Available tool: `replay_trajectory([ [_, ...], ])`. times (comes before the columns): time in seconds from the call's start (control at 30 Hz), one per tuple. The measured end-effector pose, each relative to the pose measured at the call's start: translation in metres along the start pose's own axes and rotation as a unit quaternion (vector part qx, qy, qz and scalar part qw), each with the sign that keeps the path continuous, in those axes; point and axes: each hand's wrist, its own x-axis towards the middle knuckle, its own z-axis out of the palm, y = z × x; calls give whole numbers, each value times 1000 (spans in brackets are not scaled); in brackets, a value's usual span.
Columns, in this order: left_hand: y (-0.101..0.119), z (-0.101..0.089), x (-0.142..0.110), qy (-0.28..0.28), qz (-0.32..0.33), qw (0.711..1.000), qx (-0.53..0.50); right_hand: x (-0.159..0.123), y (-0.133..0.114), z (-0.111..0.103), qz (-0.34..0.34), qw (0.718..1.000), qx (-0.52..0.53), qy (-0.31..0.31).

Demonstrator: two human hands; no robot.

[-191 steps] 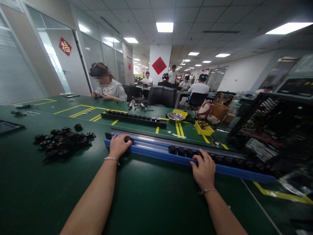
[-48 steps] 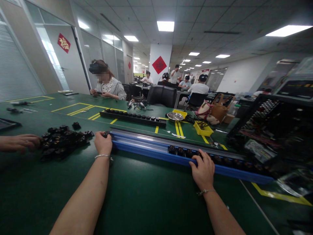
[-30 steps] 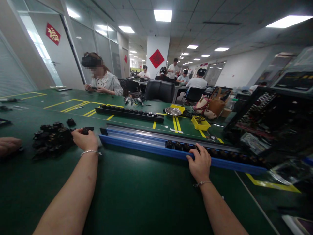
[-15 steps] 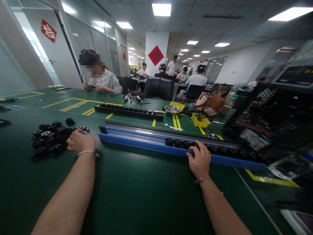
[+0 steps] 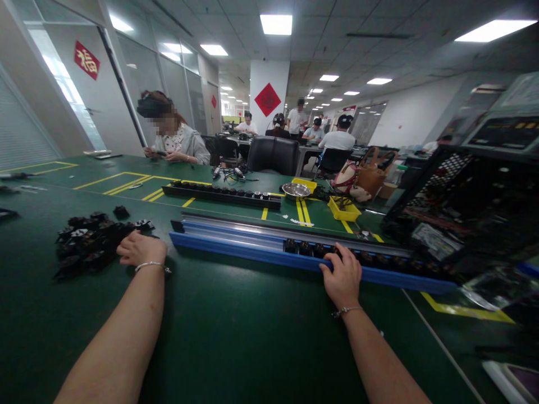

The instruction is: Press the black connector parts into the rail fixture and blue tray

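Observation:
A long blue rail (image 5: 236, 249) lies across the green table (image 5: 236, 331), with a row of small black parts (image 5: 307, 247) seated in its right half. My right hand (image 5: 343, 275) rests on the rail's near edge, fingers curled over it beside those parts. My left hand (image 5: 141, 248) lies at the right edge of a heap of loose black parts (image 5: 90, 241), fingers curled down among them; what they hold is hidden.
A black strip (image 5: 221, 196) filled with parts lies behind the rail. A metal dish (image 5: 296, 190) and yellow trays (image 5: 345, 209) stand further back, a black crate (image 5: 475, 207) at the right. A person (image 5: 174, 140) sits across the table; others work in the background.
My left hand left the rail's left end and moved left to the heap of black parts. My right hand stayed on the rail. Another person's hand at the far left has gone.

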Motion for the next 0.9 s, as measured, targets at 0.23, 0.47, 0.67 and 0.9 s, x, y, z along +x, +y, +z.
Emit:
replay_trajectory([
  [0.23,4,-2,-5,26,33,998,-40,1,0,-1,0,1000,0,-8],
  [0.47,37,-9,-44,94,245,958,-117,0,-2,-2,1,1000,-2,-4],
  [0.67,74,-17,-153,-98,514,836,-164,0,-2,-1,0,1000,-6,1],
  [0.9,95,-12,-242,-264,532,799,-97,0,-1,1,-5,1000,-11,14],
])
